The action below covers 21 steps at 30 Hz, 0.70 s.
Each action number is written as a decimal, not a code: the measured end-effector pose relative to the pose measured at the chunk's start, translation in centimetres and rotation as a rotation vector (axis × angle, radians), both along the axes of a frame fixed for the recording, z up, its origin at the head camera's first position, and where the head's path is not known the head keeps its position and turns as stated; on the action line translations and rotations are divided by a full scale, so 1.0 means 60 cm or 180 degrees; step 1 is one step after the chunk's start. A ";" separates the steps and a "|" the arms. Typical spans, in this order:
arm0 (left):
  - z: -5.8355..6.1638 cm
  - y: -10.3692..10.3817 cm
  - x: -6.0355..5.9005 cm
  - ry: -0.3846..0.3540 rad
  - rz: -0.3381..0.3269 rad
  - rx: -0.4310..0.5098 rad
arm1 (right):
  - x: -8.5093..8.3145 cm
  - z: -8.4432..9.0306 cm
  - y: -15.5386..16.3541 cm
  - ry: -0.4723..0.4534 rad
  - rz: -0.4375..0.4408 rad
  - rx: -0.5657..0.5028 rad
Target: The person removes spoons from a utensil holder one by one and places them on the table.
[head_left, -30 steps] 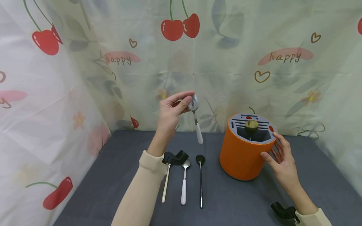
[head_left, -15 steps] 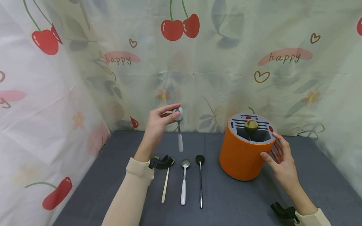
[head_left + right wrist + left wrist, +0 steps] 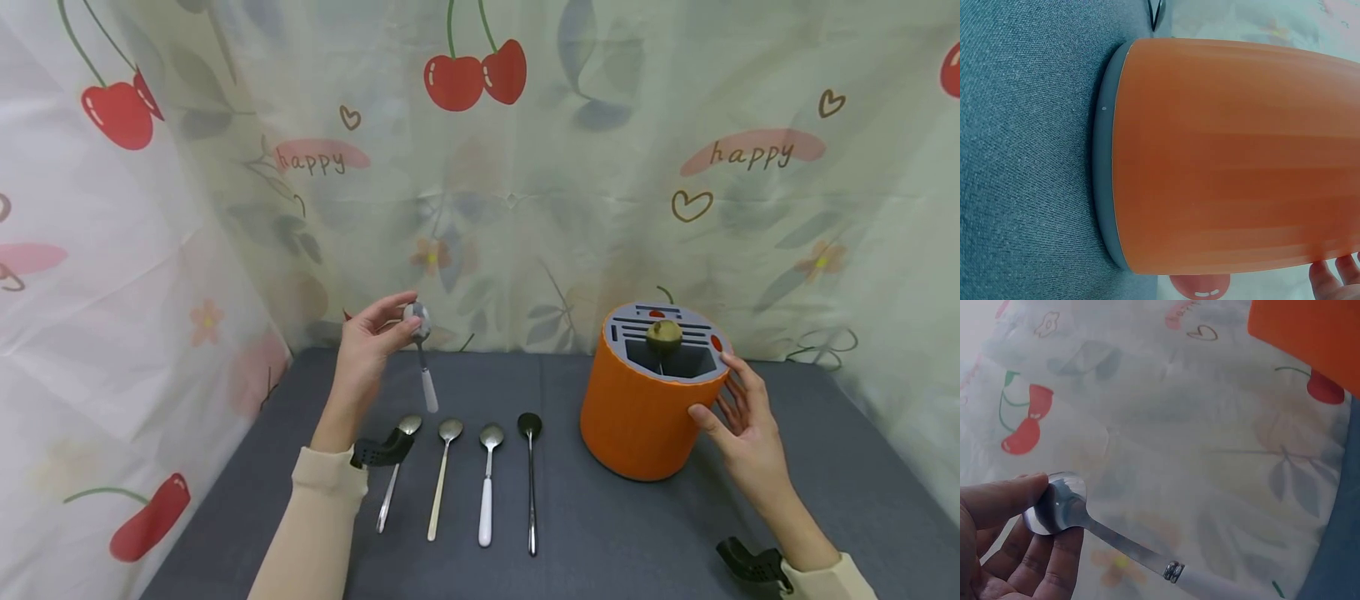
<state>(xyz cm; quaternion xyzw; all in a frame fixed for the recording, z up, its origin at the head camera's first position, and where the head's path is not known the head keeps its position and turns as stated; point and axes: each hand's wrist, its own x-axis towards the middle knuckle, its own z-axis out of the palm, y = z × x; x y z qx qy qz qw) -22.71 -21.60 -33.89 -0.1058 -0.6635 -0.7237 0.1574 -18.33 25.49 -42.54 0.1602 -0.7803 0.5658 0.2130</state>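
My left hand (image 3: 365,346) pinches a spoon by its bowl between thumb and fingers, above the back of the table. The spoon's white handle (image 3: 429,390) hangs downward. In the left wrist view the spoon's shiny bowl (image 3: 1067,512) shows under the thumb, with a ringed collar where the neck meets the handle. My right hand (image 3: 753,433) holds the right side of an orange round utensil holder (image 3: 641,425), thumb in front and fingers near the rim. Its grey slotted top has one spoon (image 3: 664,335) standing in the large opening, bowl up. Fingertips (image 3: 1322,275) press the holder's side in the right wrist view.
On the dark grey table (image 3: 600,542) lie a silver spoon (image 3: 388,496), partly behind the left wrist strap, a cream-handled spoon (image 3: 439,479), a white-handled spoon (image 3: 487,500) and a dark long spoon (image 3: 532,483). A printed curtain (image 3: 510,250) stands behind.
My left hand has moved left and down with the spoon, away from the holder; the silver spoon on the table has come into view. My right hand stays on the holder.
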 end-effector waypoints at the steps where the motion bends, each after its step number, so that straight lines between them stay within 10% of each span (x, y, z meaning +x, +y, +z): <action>1: -0.004 -0.006 0.001 -0.0014 0.0046 -0.0020 | 0.000 0.000 0.000 0.0001 -0.0006 0.0006; 21: -0.062 -0.120 0.026 -0.0628 0.0346 -0.0530 | -0.001 -0.001 0.001 0.0011 0.0014 -0.0007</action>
